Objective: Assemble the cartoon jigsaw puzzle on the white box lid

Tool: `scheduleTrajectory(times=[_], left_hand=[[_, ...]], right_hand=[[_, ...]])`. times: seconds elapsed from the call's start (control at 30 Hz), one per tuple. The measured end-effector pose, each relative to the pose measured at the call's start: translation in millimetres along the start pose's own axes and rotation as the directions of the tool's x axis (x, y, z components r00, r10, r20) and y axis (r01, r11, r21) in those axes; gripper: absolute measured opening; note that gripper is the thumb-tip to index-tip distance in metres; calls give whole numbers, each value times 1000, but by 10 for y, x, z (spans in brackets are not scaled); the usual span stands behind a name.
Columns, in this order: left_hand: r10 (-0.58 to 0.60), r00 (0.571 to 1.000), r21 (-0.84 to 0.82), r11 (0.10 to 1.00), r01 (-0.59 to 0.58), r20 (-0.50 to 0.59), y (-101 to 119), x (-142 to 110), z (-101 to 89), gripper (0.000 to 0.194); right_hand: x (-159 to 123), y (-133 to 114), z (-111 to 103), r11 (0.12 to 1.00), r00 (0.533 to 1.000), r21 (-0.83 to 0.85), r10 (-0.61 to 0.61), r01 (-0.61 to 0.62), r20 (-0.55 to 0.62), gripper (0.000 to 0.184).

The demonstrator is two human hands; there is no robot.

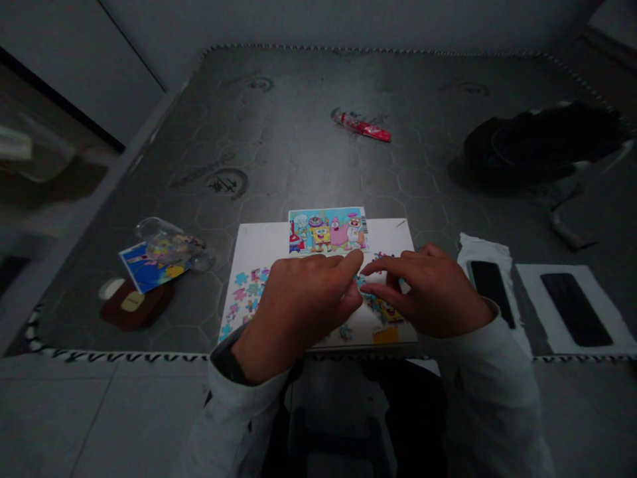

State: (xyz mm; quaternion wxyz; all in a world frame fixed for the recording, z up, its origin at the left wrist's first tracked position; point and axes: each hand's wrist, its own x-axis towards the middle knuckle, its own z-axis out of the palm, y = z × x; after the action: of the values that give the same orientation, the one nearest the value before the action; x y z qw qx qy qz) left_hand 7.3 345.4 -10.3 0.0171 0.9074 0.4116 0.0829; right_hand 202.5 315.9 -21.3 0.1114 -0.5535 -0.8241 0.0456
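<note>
My left hand (311,302) is closed over the white board (263,242), thumb and fingers together. A small bluish jigsaw puzzle piece (359,281) shows at its fingertips, partly hidden. Close by on the right, my right hand (432,289) has its thumb and forefinger apart, with the tips near that piece. Loose jigsaw pieces (242,292) lie on the left of the board, some covered by my left hand. More colourful pieces (385,311) lie under and beside my right hand. At the board's back edge rests a cartoon picture card (328,231).
On the left, a clear plastic bag (182,249) and a blue picture sheet (149,265) overlap a brown case (134,309). Two phones (490,285) (576,309) lie at right. A red-wrapped item (362,126) and a black bag (542,146) are farther back.
</note>
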Motion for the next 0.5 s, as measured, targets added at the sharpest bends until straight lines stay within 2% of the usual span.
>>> scheduleTrajectory(times=[0.37, 0.5], left_hand=[[-9, 1000, 1, 1000, 9, 9, -32, 3, 20, 17], [-10, 1000, -10, 1000, 10, 28, -33, 6, 21, 15]], right_hand=[[-11, 14, -15, 1000, 1000, 17, 7, -7, 2, 25], [-10, 21, -13, 1000, 1000, -4, -16, 16, -16, 20]])
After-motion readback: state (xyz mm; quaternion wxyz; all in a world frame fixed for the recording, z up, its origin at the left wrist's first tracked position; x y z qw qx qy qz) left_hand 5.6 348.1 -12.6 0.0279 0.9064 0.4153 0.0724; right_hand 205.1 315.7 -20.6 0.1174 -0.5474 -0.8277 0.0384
